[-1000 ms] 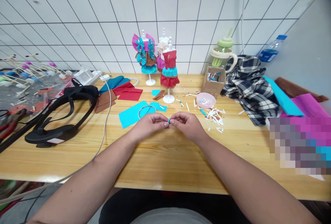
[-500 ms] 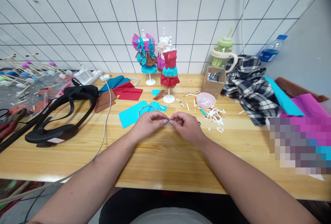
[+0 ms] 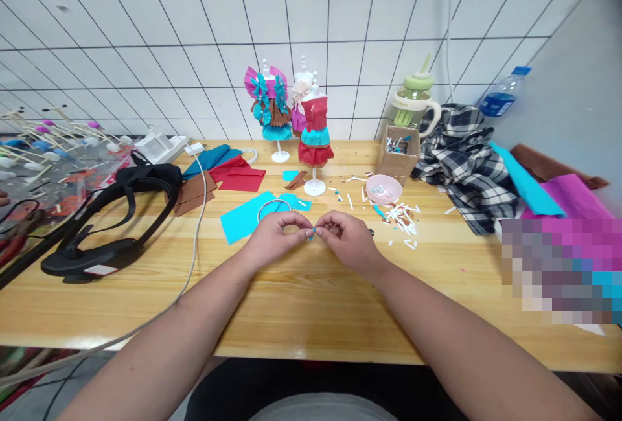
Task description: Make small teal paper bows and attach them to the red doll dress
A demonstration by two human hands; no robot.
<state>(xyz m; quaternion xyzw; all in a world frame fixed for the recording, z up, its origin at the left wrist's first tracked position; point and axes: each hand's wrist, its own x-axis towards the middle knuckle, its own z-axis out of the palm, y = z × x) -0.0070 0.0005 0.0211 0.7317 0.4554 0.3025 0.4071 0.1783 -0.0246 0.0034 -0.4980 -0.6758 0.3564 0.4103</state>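
Pinching the small blue piece (image 3: pixel 311 236) with thumbs and fingertips, the left hand (image 3: pixel 275 238) and right hand (image 3: pixel 348 241) probably needed light, even pressure, well back from the desk's (image 3: pixel 301 317) front edge.

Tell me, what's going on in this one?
A person's left hand and right hand meet over the table, pinching a small blue piece between them; their grip hides most of it. A ring lies on a blue sheet just beyond the left hand. Past the right hand are white strips and a pink bowl. Three dressed mannequins stand behind.
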